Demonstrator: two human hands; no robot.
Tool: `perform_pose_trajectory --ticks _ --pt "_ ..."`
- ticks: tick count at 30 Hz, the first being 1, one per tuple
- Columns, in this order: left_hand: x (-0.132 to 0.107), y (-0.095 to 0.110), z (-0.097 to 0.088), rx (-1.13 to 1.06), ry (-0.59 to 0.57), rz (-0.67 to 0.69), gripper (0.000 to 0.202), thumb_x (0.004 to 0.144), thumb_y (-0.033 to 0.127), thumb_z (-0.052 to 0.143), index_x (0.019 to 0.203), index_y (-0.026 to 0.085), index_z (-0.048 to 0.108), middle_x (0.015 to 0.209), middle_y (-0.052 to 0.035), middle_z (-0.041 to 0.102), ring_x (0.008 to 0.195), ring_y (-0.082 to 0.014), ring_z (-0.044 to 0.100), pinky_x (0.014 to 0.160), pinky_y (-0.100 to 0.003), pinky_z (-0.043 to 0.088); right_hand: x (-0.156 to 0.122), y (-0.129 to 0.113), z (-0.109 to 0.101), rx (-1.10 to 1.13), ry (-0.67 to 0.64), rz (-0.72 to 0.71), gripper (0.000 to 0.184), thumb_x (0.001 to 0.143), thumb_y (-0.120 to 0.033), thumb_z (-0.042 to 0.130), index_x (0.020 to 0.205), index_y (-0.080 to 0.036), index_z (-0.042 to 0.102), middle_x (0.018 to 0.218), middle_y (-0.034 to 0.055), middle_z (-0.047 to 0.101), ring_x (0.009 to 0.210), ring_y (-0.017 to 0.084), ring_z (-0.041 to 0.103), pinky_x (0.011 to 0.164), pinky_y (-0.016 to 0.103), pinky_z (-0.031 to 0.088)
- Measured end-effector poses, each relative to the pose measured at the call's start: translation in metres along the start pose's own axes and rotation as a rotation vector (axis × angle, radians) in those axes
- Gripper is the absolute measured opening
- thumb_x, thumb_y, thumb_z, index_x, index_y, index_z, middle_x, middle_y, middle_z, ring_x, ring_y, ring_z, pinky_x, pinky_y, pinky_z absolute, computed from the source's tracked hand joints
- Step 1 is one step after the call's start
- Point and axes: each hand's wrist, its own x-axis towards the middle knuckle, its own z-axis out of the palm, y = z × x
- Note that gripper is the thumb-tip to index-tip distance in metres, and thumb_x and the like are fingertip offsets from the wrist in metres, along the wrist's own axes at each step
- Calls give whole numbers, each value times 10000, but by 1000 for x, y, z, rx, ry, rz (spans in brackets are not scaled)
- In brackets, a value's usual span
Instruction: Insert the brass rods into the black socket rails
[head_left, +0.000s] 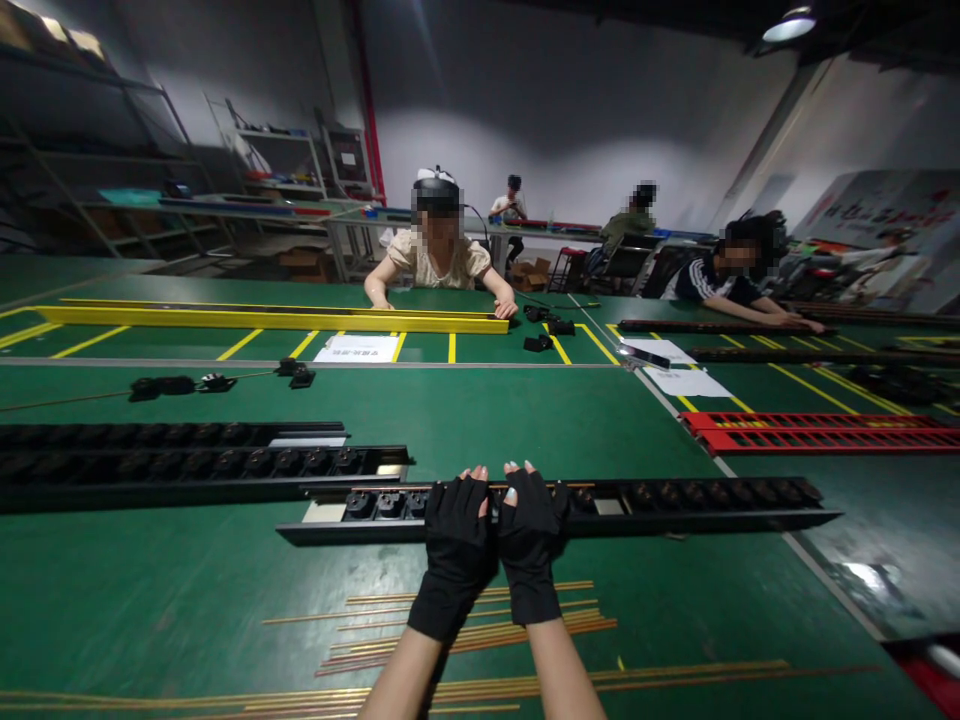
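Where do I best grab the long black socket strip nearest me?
The long black socket strip lies flat, crosswise on the green table. Probably clasp its narrow body either side of mid-length, from above on the near side; an end grip would likely tip it.

Grey wall (570,110), metal shelving (285,160) at left, ceiling lamp (789,24), green worktable (525,420), dim hall
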Motion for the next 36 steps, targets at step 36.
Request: perform_pose_trajectory --ticks 36 --pt "5 -1 -3 11 -3 15 411 933 112 435 1310 169 587 1243 -84 704 1163 -220 638 1102 -403 287 0 45 -5 -91 -3 215 423 996 -279 313 1172 -188 687 1158 103 722 1247 262 560 1110 540 272"
